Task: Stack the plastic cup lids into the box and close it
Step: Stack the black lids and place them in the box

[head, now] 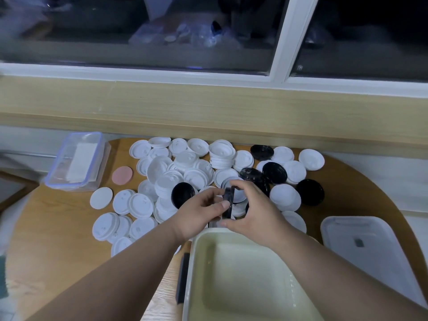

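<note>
Squarely between both hands, standing on edge: thin black round plastic cup lids point(228, 202), number hard to tell. Pinched on the left by thumb and curled fingers of the left hand point(199, 212); gripped from above and the right by the curled right hand point(254, 209). Held just beyond the far rim of the pale green rectangular plastic box point(196, 251), flat faces turned left and right, so probably needing a tip to flat and a pull back toward the body. Equally near to either hand. No lid seen on the visible box floor, near end cut off by the frame. Beyond, on the round wooden table point(58, 216), a heap of white and black round plastic lids point(185, 172), partly hidden behind the hands. Off to the right, nearer the right hand, a white rectangular plastic cover point(361, 242). Beside the box's left wall, a dark strip point(183, 279), not identifiable.
</note>
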